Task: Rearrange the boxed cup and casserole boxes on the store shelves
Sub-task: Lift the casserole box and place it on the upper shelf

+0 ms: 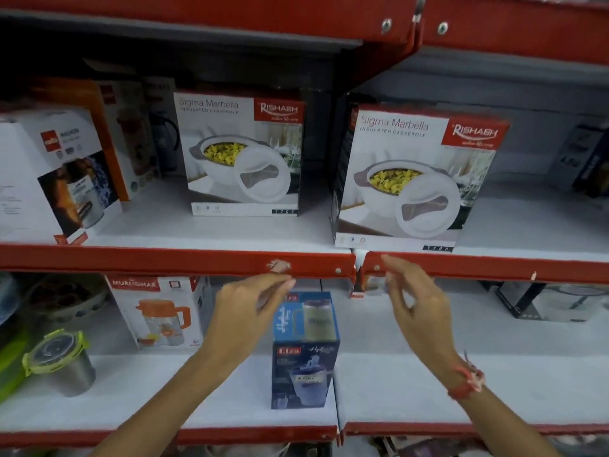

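Two white casserole boxes stand on the upper shelf: one [242, 153] set back at the middle, the other [415, 179] at the shelf's front edge, right of the shelf joint. A blue boxed cup [304, 351] stands upright on the lower shelf, near the front. My left hand [250, 311] hovers just left of the cup box's top, fingers apart, holding nothing. My right hand [418, 301] hangs to the right of the box, below the right casserole box, fingers loosely spread and empty. Neither hand touches a box.
On the upper shelf's left stands a white flask box [56, 173] with an orange box behind it. The lower shelf holds a jug box [158, 311], a steel container with a green lid [62, 361], and a dark box [540, 301] at the right. Red shelf edges [164, 262] run across.
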Available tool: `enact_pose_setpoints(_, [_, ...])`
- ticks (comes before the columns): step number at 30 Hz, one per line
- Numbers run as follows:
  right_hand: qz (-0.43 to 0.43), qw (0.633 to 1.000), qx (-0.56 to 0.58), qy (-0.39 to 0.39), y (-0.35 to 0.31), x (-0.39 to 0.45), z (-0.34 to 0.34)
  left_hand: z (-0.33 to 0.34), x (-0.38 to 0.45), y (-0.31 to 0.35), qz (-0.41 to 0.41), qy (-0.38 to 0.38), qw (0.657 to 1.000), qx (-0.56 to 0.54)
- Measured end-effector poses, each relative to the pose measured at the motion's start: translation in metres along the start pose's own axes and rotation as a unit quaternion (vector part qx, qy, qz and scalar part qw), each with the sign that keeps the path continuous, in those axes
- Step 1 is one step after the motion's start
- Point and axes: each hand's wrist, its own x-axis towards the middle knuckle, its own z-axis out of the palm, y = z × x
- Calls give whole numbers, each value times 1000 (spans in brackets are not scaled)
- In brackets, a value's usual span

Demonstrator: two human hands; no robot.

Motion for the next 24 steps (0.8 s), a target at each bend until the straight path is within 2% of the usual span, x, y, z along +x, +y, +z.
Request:
enact_pose_setpoints(2, [13, 996, 25, 82, 1, 30, -13, 1, 30, 21, 30, 41, 997, -54])
enact_pose_setpoints(4, [56, 988, 48, 138, 7, 55, -22, 7, 58, 38, 25, 66, 993, -96])
enact_pose_setpoints(7, [120, 973, 58, 190, 22, 84, -33, 24, 96, 50, -21, 50, 989, -141])
enact_pose_setpoints(12, [253, 953, 120, 118, 45, 114, -47, 56, 137, 49, -100, -47, 977, -181])
enact_pose_setpoints(16, [270, 942, 191, 64, 53, 121, -45, 72, 147, 44, -116, -91, 971, -186])
enact_pose_setpoints(19, [247, 947, 198, 45, 50, 121, -40, 66, 141, 33, -112, -40, 976, -180])
enact_pose_setpoints(21, [237, 949, 207, 31, 37, 122, -39, 48, 135, 29, -100, 5, 983, -154])
enact_pose_setpoints(24, [217, 951, 221, 19, 6, 124, -40, 8, 122, 30, -85, 39, 981, -171])
